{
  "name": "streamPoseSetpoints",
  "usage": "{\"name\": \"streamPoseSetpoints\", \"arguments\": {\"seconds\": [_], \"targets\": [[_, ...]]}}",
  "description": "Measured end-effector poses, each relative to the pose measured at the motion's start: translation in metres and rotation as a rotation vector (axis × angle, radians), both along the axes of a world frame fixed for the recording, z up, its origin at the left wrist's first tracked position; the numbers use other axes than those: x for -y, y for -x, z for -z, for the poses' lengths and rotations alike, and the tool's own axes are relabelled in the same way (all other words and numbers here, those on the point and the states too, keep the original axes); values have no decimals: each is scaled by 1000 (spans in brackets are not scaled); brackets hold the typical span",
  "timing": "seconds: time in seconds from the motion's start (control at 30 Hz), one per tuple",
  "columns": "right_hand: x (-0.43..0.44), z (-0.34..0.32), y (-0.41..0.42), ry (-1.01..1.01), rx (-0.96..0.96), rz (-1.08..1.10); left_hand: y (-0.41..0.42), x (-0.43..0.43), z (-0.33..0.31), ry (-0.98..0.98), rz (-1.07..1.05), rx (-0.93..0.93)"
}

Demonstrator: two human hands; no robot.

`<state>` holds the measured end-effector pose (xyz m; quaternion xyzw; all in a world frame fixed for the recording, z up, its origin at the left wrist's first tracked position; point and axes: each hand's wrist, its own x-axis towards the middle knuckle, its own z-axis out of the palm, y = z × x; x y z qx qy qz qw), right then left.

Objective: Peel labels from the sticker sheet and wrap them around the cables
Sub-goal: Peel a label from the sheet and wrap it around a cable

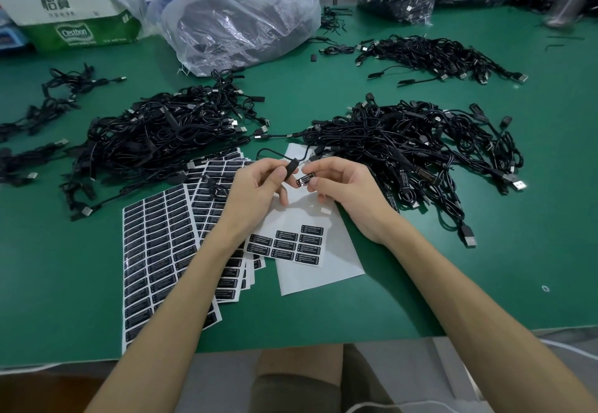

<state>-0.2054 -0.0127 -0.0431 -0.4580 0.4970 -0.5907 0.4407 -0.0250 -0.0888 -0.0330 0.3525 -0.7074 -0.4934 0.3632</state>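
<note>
Two hands meet just above the nearly used sticker sheet (323, 275), so a peeled label (305, 181) has little way to go. The left hand (255, 187) has its grip curled round the black cable (290, 167), holding the thick part level and steady for wrapping. The right hand (344, 186) pinches that label in a narrow grip, just beside the cable; whether they touch, I cannot tell. Cable piles (404, 147) lie either side on the desk (485, 283)

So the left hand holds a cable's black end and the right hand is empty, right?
Not empty: in the head view the right hand pinches a small black label. The left hand does hold the cable's black end.
</note>
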Motion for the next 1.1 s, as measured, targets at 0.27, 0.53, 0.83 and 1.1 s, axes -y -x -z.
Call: {"name": "streamPoseSetpoints", "arguments": {"seconds": [0.27,0.53,0.83,1.1], "targets": [[0,1,-3,7,-67,36,0,-2,1,91,-26,63],[0,2,-3,34,8,73,3,-6,2,248,-65,207],[2,3,0,20,110,61,2,-3,8,301,-66,184],[2,2,0,22,128,42,0,-6,13,406,-96,247]]}}
